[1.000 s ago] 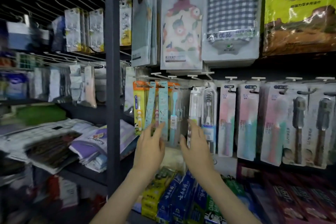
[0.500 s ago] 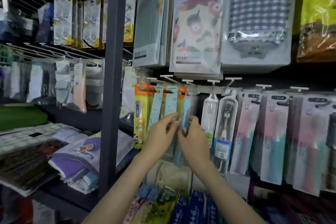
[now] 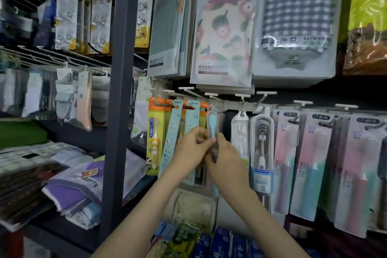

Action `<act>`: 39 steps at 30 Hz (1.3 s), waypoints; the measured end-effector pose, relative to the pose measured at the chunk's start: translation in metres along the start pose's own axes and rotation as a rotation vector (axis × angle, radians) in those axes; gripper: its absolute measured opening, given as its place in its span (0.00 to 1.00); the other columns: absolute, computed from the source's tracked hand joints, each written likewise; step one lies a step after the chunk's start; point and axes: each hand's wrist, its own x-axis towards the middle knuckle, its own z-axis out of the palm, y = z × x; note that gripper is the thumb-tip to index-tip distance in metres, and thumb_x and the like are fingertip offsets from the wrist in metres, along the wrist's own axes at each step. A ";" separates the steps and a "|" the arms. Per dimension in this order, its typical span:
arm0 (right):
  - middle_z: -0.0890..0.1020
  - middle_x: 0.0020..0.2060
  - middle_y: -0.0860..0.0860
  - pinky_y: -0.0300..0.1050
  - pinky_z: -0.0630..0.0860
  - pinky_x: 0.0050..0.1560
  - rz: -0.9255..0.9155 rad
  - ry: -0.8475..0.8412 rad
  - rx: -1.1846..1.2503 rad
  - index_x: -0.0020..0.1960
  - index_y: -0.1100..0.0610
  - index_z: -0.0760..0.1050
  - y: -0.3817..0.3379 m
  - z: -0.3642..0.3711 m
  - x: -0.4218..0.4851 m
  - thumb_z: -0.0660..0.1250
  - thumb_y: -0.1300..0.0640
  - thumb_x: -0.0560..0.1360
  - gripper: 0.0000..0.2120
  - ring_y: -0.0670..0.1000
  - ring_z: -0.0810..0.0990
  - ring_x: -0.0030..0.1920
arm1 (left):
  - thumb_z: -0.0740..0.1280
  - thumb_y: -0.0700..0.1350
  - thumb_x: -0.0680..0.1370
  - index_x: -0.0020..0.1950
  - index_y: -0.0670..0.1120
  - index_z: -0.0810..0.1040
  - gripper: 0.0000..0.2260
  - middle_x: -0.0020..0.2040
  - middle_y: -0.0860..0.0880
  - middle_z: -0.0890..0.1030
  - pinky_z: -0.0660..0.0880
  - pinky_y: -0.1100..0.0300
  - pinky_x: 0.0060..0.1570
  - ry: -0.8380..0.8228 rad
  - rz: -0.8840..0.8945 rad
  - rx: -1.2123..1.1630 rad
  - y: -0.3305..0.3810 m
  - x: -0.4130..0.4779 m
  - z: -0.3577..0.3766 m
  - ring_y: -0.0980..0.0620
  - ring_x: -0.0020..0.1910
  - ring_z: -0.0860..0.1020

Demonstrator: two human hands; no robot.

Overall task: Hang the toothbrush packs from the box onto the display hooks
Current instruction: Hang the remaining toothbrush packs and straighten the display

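A slim clear pack with a light-blue toothbrush (image 3: 212, 123) hangs upright in front of the display, its top at a white hook (image 3: 210, 95). My left hand (image 3: 191, 148) pinches the pack's middle from the left. My right hand (image 3: 227, 160) grips it from the right, just below. The two hands touch each other. Orange and teal toothbrush packs (image 3: 156, 132) hang to the left. Clear cased brushes (image 3: 260, 142) and pink packs (image 3: 310, 157) hang to the right. The box is not in view.
A dark grey upright post (image 3: 123, 90) stands left of the hooks. Towel packs (image 3: 224, 33) hang above the hook row. Toothpaste boxes (image 3: 222, 243) lie on the shelf below my arms. Folded cloths (image 3: 83, 186) fill the left shelf.
The view has moved closer and to the left. Both hands rose from below the packs and came together around the light-blue toothbrush pack, lifting it toward the hook.
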 end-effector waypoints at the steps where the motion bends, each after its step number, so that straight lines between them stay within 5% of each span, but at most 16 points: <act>1: 0.70 0.65 0.53 0.46 0.71 0.56 -0.008 0.003 -0.015 0.77 0.57 0.50 0.001 -0.001 0.000 0.57 0.51 0.81 0.29 0.52 0.69 0.64 | 0.69 0.47 0.77 0.44 0.52 0.74 0.05 0.41 0.49 0.81 0.73 0.61 0.37 -0.015 -0.024 -0.033 -0.001 0.002 0.000 0.53 0.39 0.78; 8: 0.70 0.65 0.54 0.46 0.71 0.52 -0.055 0.025 0.040 0.78 0.54 0.45 0.001 -0.003 -0.003 0.57 0.51 0.81 0.31 0.52 0.71 0.61 | 0.68 0.45 0.78 0.44 0.50 0.75 0.04 0.36 0.49 0.78 0.71 0.56 0.35 -0.067 -0.083 -0.132 0.000 0.005 -0.001 0.50 0.34 0.75; 11: 0.71 0.65 0.54 0.44 0.72 0.51 -0.071 0.049 0.160 0.78 0.49 0.43 0.002 0.000 -0.009 0.59 0.52 0.81 0.33 0.52 0.74 0.58 | 0.68 0.46 0.78 0.48 0.48 0.75 0.03 0.41 0.45 0.81 0.78 0.45 0.44 -0.073 -0.109 -0.166 0.003 0.002 -0.005 0.45 0.40 0.79; 15: 0.69 0.68 0.52 0.39 0.70 0.51 -0.079 0.077 0.305 0.77 0.46 0.48 0.008 0.002 -0.010 0.61 0.53 0.80 0.31 0.48 0.74 0.58 | 0.68 0.44 0.78 0.51 0.42 0.75 0.07 0.41 0.42 0.80 0.78 0.49 0.44 -0.098 -0.102 -0.244 0.013 -0.004 -0.009 0.47 0.39 0.78; 19: 0.71 0.59 0.45 0.26 0.69 0.41 -0.144 0.112 0.402 0.74 0.37 0.49 0.007 -0.006 -0.012 0.61 0.54 0.79 0.31 0.33 0.73 0.45 | 0.67 0.41 0.78 0.55 0.40 0.75 0.08 0.36 0.48 0.80 0.78 0.61 0.36 -0.156 -0.029 -0.353 0.023 -0.012 -0.015 0.54 0.36 0.80; 23: 0.66 0.55 0.30 0.21 0.67 0.48 -0.236 0.105 0.499 0.72 0.33 0.51 0.003 -0.014 -0.016 0.60 0.54 0.80 0.28 0.26 0.70 0.52 | 0.65 0.40 0.78 0.55 0.44 0.76 0.07 0.39 0.47 0.81 0.79 0.59 0.38 -0.196 0.023 -0.446 0.024 -0.019 -0.026 0.53 0.39 0.81; 27: 0.69 0.58 0.38 0.30 0.67 0.57 -0.201 0.157 0.532 0.76 0.48 0.58 -0.003 -0.005 -0.018 0.55 0.51 0.81 0.23 0.34 0.70 0.57 | 0.65 0.40 0.78 0.53 0.43 0.75 0.05 0.39 0.49 0.82 0.80 0.57 0.41 -0.150 0.009 -0.449 0.012 -0.027 -0.042 0.54 0.40 0.82; 30: 0.64 0.68 0.50 0.34 0.61 0.64 -0.071 0.239 0.443 0.76 0.55 0.54 -0.012 0.008 -0.012 0.59 0.56 0.80 0.27 0.41 0.63 0.63 | 0.63 0.36 0.79 0.52 0.39 0.72 0.03 0.37 0.47 0.81 0.80 0.61 0.36 -0.043 -0.041 -0.452 0.002 -0.031 -0.049 0.56 0.36 0.82; 33: 0.62 0.68 0.54 0.35 0.63 0.60 0.022 0.270 0.394 0.77 0.57 0.49 -0.020 0.020 -0.001 0.64 0.59 0.78 0.34 0.48 0.64 0.65 | 0.64 0.38 0.79 0.51 0.39 0.72 0.03 0.39 0.43 0.80 0.80 0.58 0.35 0.031 -0.056 -0.421 -0.006 -0.032 -0.054 0.54 0.35 0.82; 36: 0.66 0.64 0.54 0.47 0.75 0.52 0.056 0.291 0.304 0.77 0.55 0.48 -0.023 0.030 0.009 0.65 0.59 0.77 0.35 0.53 0.70 0.61 | 0.66 0.41 0.79 0.55 0.39 0.74 0.08 0.42 0.43 0.81 0.79 0.56 0.40 0.061 -0.069 -0.391 -0.009 -0.031 -0.056 0.51 0.40 0.81; 39: 0.68 0.63 0.54 0.52 0.77 0.48 0.099 0.276 0.267 0.77 0.55 0.47 -0.026 0.033 0.016 0.64 0.60 0.78 0.34 0.54 0.72 0.60 | 0.66 0.41 0.78 0.54 0.42 0.76 0.06 0.41 0.47 0.83 0.79 0.56 0.42 0.067 -0.077 -0.376 -0.012 -0.032 -0.057 0.52 0.41 0.81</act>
